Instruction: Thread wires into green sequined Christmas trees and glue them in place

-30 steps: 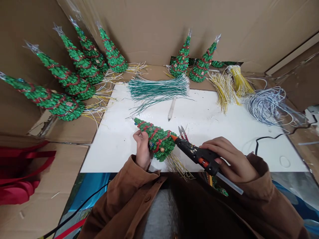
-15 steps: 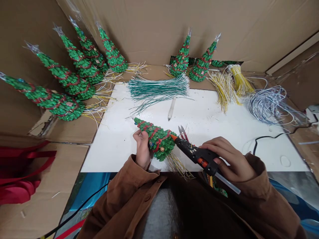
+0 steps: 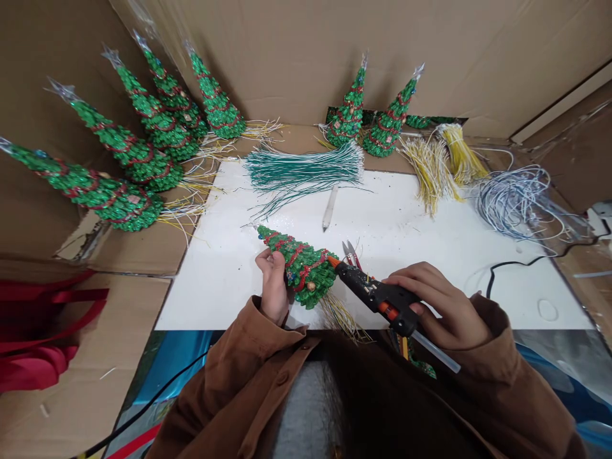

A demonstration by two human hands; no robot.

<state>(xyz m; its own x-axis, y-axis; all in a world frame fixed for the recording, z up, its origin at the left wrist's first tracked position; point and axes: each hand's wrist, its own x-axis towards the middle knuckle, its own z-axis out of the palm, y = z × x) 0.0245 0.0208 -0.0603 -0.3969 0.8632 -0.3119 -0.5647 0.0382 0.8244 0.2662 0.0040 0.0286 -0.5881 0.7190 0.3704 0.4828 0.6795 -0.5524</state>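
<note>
My left hand [image 3: 273, 285] is closed around the side of a small green Christmas tree [image 3: 299, 264] with red garland and small ornaments. The tree lies tilted, its tip toward the upper left, and thin yellow and white wires [image 3: 345, 317] trail from its base. In my right hand [image 3: 442, 303] is a black glue gun [image 3: 370, 290] with an orange nozzle, a clear glue stick jutting from its rear. The nozzle tip is at the tree's right side near the base; whether it touches cannot be made out. Red-handled snips [image 3: 351, 255] lie just behind the nozzle.
Several finished-looking trees [image 3: 138, 159] stand at the left, two more [image 3: 348, 111] at the back. On the white board [image 3: 396, 223] lie green wires [image 3: 303, 167], a white pen-like stick [image 3: 329, 209], yellow-white wire bundles [image 3: 428, 166] and a pale wire coil [image 3: 514, 197]. A black cord [image 3: 516, 262] runs at right.
Almost nothing differs. The glue gun has shifted very slightly, with its nozzle still at the tree's right side; the left hand and tree hold their place.
</note>
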